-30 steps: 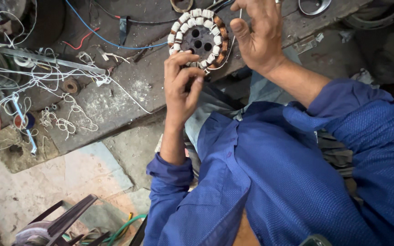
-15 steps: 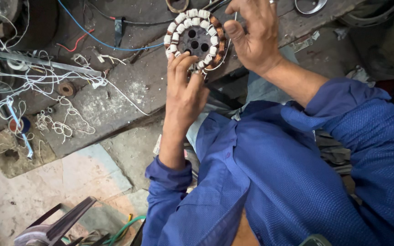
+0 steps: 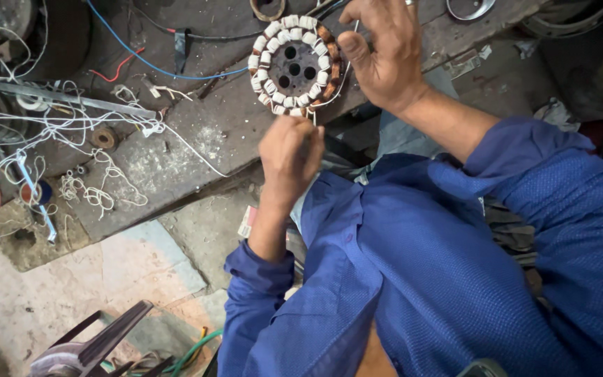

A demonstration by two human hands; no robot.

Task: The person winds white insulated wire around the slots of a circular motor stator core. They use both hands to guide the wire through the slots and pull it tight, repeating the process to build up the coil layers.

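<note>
A round motor stator (image 3: 294, 63), with white-wrapped coils and some bare copper windings, is held upright over the dark workbench (image 3: 211, 132). My right hand (image 3: 385, 56) grips its right rim, thumb against the coils. My left hand (image 3: 291, 153) is closed in a fist just below the stator, and a thin white thread (image 3: 313, 116) runs from the lower coils into it. Blue sleeves cover both my arms.
Tangled white threads (image 3: 71, 126) and a metal strip lie on the bench's left part. A blue wire (image 3: 148, 63) and a red wire (image 3: 116, 70) cross it. A small ring (image 3: 268, 8) sits above the stator. A dark metal frame (image 3: 85, 342) and a green hose (image 3: 197, 349) are on the floor.
My left hand has left the stator's lower edge, dropped down and closed into a fist. My right hand still holds the stator, which sits slightly lower in view.
</note>
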